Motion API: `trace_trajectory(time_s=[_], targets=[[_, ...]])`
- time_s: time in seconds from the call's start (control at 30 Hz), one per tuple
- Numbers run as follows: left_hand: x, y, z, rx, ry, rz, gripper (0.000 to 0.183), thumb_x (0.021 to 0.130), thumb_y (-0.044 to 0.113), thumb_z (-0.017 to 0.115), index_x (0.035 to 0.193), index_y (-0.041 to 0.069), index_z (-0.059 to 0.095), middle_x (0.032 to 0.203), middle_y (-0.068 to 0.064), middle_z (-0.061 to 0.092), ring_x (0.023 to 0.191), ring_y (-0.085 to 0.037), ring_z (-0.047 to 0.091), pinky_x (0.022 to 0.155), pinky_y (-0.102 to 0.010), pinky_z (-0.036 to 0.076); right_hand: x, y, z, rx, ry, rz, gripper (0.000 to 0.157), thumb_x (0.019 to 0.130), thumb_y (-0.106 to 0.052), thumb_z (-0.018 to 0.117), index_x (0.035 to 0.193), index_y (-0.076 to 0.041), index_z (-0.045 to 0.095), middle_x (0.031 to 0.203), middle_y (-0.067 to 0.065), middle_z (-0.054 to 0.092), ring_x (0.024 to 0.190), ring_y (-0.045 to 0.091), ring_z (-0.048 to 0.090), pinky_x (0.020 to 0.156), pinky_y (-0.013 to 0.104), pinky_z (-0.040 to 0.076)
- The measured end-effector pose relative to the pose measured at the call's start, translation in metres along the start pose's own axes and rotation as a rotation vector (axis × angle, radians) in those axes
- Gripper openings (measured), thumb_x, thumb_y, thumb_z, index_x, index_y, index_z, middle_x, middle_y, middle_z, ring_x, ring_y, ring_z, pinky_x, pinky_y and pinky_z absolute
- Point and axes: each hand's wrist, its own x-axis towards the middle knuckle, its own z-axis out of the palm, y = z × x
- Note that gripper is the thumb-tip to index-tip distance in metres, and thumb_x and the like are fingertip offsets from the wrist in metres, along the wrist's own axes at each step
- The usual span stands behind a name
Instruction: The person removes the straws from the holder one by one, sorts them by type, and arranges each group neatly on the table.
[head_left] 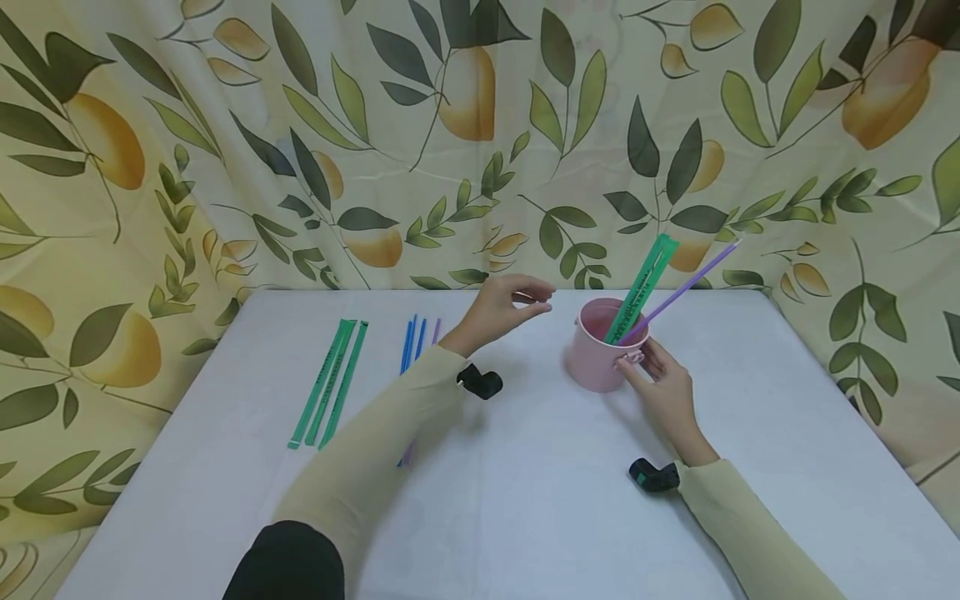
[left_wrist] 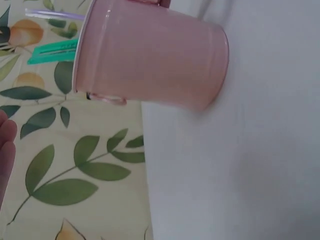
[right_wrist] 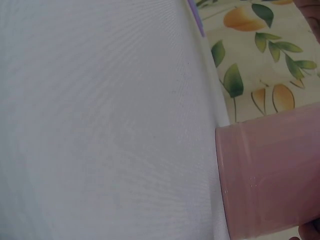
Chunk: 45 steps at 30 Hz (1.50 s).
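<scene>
A pink bucket [head_left: 597, 360] stands on the white table with slim green printed packets [head_left: 642, 287] and a thin purple stick [head_left: 690, 279], straw-like, leaning out to the right. The right hand [head_left: 663, 396] grips the bucket's right side near the rim, thumb in front and fingers behind. Left of the bucket, the left hand [head_left: 506, 308] is raised over the table, its fingers loosely bent and holding nothing. In the left wrist view the bucket [left_wrist: 155, 55] shows large, with left fingertips [left_wrist: 6, 145] at the edge. The bucket [right_wrist: 275, 175] also shows in the right wrist view.
Three green packets [head_left: 324, 392] lie side by side at the left of the table [head_left: 540, 517]. Between them and the bucket are several thin blue sticks [head_left: 407, 343] and a purple one [head_left: 437, 332], partly covered by the left sleeve. A leaf-patterned cloth [head_left: 480, 208] hangs behind.
</scene>
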Motion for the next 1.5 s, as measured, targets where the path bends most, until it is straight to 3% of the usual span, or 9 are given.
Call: trace_trajectory(time_s=[0.4,0.9,1.27,1.5], targets=[[0.023,0.014,0.034,-0.048,0.06,-0.086,0.021,0.086,0.013,0.068,0.105,0.005,0.07,0.1,-0.008,0.072,0.089,-0.013,0.068,0.076,-0.011,0.051,0.0,-0.002,0.0,-0.003,-0.001,-0.005,0.071,0.089,-0.03,0.064,0.145,-0.001,0.03,0.146,0.021,0.038,0.127,0.039,0.046,0.102,0.045,0.038],[0.039,0.031,0.068,-0.121,-0.007,-0.088,0.022,0.086,0.012,0.068,0.107,0.006,0.07,0.099,-0.007,0.073,0.087,-0.01,0.067,0.075,-0.01,0.049,-0.002,-0.006,-0.001,-0.008,0.004,0.002,0.07,0.089,-0.027,0.066,0.145,-0.002,0.032,0.145,0.021,0.039,0.127,0.039,0.046,0.103,0.043,0.039],[0.056,0.042,0.086,0.03,-0.104,-0.094,0.02,0.087,0.018,0.067,0.105,0.01,0.071,0.098,-0.002,0.073,0.085,-0.004,0.065,0.07,-0.004,0.044,-0.002,-0.003,-0.001,-0.012,0.016,-0.019,0.068,0.088,-0.025,0.066,0.143,0.0,0.034,0.143,0.022,0.041,0.125,0.038,0.049,0.1,0.041,0.04],[0.062,0.042,0.099,0.027,-0.11,-0.157,0.02,0.087,0.019,0.067,0.106,0.011,0.07,0.098,0.0,0.073,0.085,-0.003,0.065,0.068,-0.005,0.044,-0.002,-0.003,-0.001,-0.011,0.016,-0.016,0.068,0.088,-0.024,0.066,0.143,0.001,0.034,0.143,0.023,0.041,0.125,0.039,0.048,0.1,0.042,0.038]])
